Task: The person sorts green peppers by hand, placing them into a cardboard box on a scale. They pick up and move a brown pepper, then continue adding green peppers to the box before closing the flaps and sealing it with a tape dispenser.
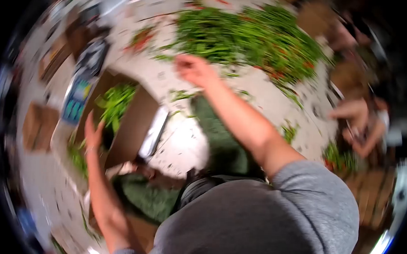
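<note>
My left hand is at the near left side of an open cardboard box, its fingers apart, with nothing visible in them. Leafy green stems lie inside the box. My right hand hangs over the pale floor, just below a large pile of long green stems with red bits among them. Motion blurs its fingers, so their shape is unclear.
Loose stems and scraps dot the floor. At the left stand a closed cardboard box and a blue printed package. Another person crouches at the right beside more greens and a brown carton.
</note>
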Tool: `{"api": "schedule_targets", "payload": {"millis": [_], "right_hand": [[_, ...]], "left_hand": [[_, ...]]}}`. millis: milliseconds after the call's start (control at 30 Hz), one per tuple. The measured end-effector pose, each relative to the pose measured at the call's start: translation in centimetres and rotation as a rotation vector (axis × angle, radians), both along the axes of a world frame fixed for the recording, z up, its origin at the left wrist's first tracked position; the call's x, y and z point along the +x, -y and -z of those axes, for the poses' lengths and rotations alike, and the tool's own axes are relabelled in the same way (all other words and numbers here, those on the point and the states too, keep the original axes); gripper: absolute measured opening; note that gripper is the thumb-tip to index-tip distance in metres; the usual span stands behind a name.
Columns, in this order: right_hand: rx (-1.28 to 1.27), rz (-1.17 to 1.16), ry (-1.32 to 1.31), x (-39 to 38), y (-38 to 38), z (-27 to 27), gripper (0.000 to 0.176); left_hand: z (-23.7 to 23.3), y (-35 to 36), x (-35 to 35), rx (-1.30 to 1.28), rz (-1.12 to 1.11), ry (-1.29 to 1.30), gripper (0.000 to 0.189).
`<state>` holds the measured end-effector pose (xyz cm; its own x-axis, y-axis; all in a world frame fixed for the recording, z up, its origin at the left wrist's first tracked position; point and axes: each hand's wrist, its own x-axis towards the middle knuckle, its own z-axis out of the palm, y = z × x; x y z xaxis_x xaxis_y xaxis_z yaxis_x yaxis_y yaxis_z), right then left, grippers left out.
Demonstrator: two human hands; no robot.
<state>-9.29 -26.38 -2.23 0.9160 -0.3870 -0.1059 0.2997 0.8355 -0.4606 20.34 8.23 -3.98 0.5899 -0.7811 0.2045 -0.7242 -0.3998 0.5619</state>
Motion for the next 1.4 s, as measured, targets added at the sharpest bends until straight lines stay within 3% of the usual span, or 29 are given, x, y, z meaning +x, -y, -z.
{"api": "schedule_targets", "payload": {"millis": [67, 100, 133, 167, 233, 300, 367, 400, 433, 467, 567, 600, 733, 833, 900, 967, 1033, 1133, 1167, 1233, 1400], "right_hand": [[0.047, 0.078, -0.057, 0.4, -0.1, -0.3, 0.017], [0.027, 0.038, -0.021, 0.7, 0.5, 0.8, 0.016], [0.032, 0.174, -0.239, 0.0, -0.6, -2.1, 0.016], [0.015, 0.184, -0.249, 0.1, -0.3, -1.8, 0.018], [-0.006, 0.169, -0.282, 0.1, -0.4, -2.3, 0.020], [-0.018, 0.168, -0.260, -0.1, -0.1, -2.3, 0.019], [-0.021, 0.178, -0.270, -0.2, 0.3, -2.3, 0.018], [-0.019, 0.179, -0.276, -0.3, 0.6, -2.3, 0.018], [-0.015, 0.180, -0.281, -0.4, 0.6, -2.3, 0.018], [-0.012, 0.178, -0.284, -0.4, 0.7, -2.4, 0.018], [-0.036, 0.162, -0.257, -0.8, 0.8, -2.5, 0.018], [-0.024, 0.172, -0.263, -0.7, 1.0, -2.3, 0.018], [-0.005, 0.178, -0.263, -0.5, 1.3, -2.0, 0.018], [0.013, 0.175, -0.235, -0.6, 1.2, -2.1, 0.015], [0.019, 0.186, -0.188, -0.1, 1.5, -1.1, 0.016], [0.035, 0.180, -0.196, 0.2, 1.9, -0.7, 0.015], [0.029, 0.201, -0.202, -0.4, 1.8, -1.1, 0.015], [0.026, 0.222, -0.216, -0.7, 1.9, -1.7, 0.014], [0.024, 0.226, -0.223, -0.7, 2.0, -1.7, 0.014], [0.019, 0.224, -0.199, -0.7, 1.9, -1.5, 0.015], [0.002, 0.201, -0.201, -0.2, 1.8, -1.7, 0.015]], "left_hand": [[1.8, 1.0, 0.7, 0.169, 0.017, -0.024, 0.070], [1.0, 1.6, -0.1, 0.457, -0.039, -0.128, 0.073], [-0.8, 3.6, -2.2, 0.658, -0.100, -0.038, 0.069], [-1.6, 4.8, -4.4, 0.857, -0.173, 0.067, 0.066], [3.7, 2.2, -0.9, 0.308, 0.166, -0.022, 0.061], [8.0, 0.3, 3.6, 0.200, 0.058, -0.299, 0.050], [11.4, -1.9, 9.3, 0.073, -0.255, -0.613, 0.037], [13.4, -3.0, 11.9, 0.016, -0.224, -0.631, 0.032], [13.2, -2.6, 11.9, -0.039, -0.194, -0.649, 0.028], [12.1, -2.2, 13.0, 0.205, -0.239, -0.746, 0.024], [6.9, 1.7, 8.5, 0.062, -0.092, -0.640, 0.024], [5.0, 2.9, 5.9, -0.078, -0.137, -0.715, 0.027], [9.3, -1.6, 11.6, 0.029, -0.210, -0.513, 0.029], [11.4, -2.6, 12.3, 0.462, -0.096, -0.261, 0.042], [12.4, -3.7, 13.4, 0.499, 0.117, -0.082, 0.049], [4.7, -0.8, 4.5, 0.286, 0.037, -0.590, 0.048], [7.3, -3.7, 7.9, 0.125, -0.063, -0.823, 0.042], [4.5, -4.7, 9.0, 0.381, -0.004, -0.103, 0.045], [3.5, -4.4, 8.3, 0.251, 0.003, 0.037, 0.039], [-3.9, -0.2, 2.0, 0.263, -0.112, -0.242, 0.038], [-2.4, -0.2, 4.3, 0.214, -0.088, -0.246, 0.041]]}}
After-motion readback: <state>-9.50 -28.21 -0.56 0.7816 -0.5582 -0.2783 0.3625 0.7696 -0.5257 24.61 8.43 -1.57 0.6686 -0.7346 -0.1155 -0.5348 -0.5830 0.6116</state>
